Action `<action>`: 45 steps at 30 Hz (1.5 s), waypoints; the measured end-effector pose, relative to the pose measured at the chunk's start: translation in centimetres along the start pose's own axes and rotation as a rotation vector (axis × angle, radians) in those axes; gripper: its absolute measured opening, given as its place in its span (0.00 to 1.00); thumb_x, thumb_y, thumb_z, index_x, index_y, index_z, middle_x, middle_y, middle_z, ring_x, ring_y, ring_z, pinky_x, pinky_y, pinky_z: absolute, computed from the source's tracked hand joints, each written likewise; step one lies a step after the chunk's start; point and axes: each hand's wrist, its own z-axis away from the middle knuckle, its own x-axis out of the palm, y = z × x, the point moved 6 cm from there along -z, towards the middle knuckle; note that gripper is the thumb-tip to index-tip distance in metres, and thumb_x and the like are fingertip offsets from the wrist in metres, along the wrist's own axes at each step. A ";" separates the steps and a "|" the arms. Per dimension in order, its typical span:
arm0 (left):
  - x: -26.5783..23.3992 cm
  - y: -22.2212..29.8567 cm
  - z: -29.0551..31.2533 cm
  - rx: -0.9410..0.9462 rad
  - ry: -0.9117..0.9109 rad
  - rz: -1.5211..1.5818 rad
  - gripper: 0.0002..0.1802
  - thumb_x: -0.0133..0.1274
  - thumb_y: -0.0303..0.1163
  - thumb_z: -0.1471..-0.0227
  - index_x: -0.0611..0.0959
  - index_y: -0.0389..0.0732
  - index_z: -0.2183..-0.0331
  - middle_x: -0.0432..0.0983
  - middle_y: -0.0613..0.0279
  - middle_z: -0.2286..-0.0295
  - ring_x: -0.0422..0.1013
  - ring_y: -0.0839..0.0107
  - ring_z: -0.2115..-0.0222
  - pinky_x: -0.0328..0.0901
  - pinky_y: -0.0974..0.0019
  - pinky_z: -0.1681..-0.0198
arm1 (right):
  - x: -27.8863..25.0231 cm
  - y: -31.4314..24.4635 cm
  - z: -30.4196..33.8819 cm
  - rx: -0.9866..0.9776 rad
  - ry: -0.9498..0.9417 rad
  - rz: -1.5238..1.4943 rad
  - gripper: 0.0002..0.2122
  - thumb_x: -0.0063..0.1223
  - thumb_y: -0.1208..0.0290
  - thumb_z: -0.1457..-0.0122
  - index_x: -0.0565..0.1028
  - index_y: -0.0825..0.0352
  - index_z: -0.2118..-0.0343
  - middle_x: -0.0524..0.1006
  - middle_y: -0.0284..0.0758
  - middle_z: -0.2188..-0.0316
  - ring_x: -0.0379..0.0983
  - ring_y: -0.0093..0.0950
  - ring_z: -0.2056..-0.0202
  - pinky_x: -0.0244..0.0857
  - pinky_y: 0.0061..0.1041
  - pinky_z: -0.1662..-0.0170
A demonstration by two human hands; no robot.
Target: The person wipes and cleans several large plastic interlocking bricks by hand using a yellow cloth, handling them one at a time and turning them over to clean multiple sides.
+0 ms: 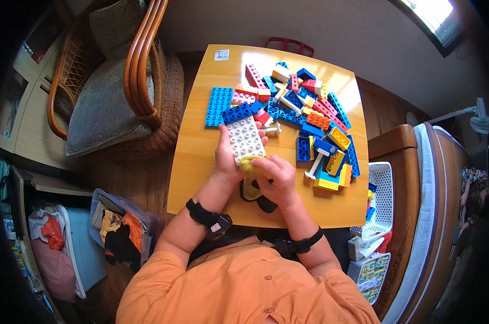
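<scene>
I'd judge that I am partway through one piece: my left hand (pixel 228 161) is clamped around the white plate (pixel 245 135), thumb along one edge and fingers showing at the other, holding it above the table (pixel 198 181). My right hand (pixel 280 174) has its fingers pinched on a yellow cloth (pixel 248 163), pressed to the near end of the white plate, so I take this for rubbing it down. The cloth covers only that end; the other studs are bare, and I can't tell whether they have been gone over. A blue brick (pixel 237 113) sits at the white plate's far end; whether it is joined on, I can't say. Beyond the white plate to the left lies the blue plate (pixel 219 103), untouched. Right of the white plate is a loose spread of bricks, among them an orange brick (pixel 318 120), a yellow brick (pixel 339 139) and a white piece (pixel 314 167), none in my hands. Nothing there marks finished from unfinished. Farther right of the white plate, off the table, a basket (pixel 384 178) holds some more colored pieces, whose state I can't judge either.
</scene>
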 end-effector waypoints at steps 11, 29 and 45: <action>-0.1 0.0 -0.1 -0.052 -0.077 -0.113 0.36 0.29 0.56 0.33 0.71 0.33 0.45 0.77 0.46 0.54 0.77 0.54 0.56 0.72 0.56 0.51 | -1.5 2.2 1.0 0.214 0.138 -0.298 0.14 0.62 0.81 0.46 0.76 0.69 0.56 0.80 0.40 0.62 0.77 0.30 0.60 0.70 0.25 0.56; -0.4 -0.8 0.2 -0.113 0.030 -0.357 0.19 0.40 0.41 0.33 0.77 0.37 0.54 0.80 0.58 0.64 0.79 0.69 0.66 0.74 0.65 0.61 | -2.0 4.5 1.8 0.456 0.238 -0.508 0.11 0.58 0.73 0.39 0.75 0.68 0.55 0.76 0.32 0.62 0.71 0.20 0.60 0.66 0.20 0.57; -0.7 1.1 0.4 0.050 0.022 -0.383 0.19 0.52 0.29 0.45 0.75 0.41 0.50 0.79 0.62 0.60 0.78 0.71 0.61 0.74 0.67 0.63 | -2.1 5.5 2.4 0.529 0.368 -0.540 0.12 0.58 0.74 0.39 0.70 0.67 0.55 0.72 0.30 0.61 0.70 0.20 0.60 0.66 0.20 0.57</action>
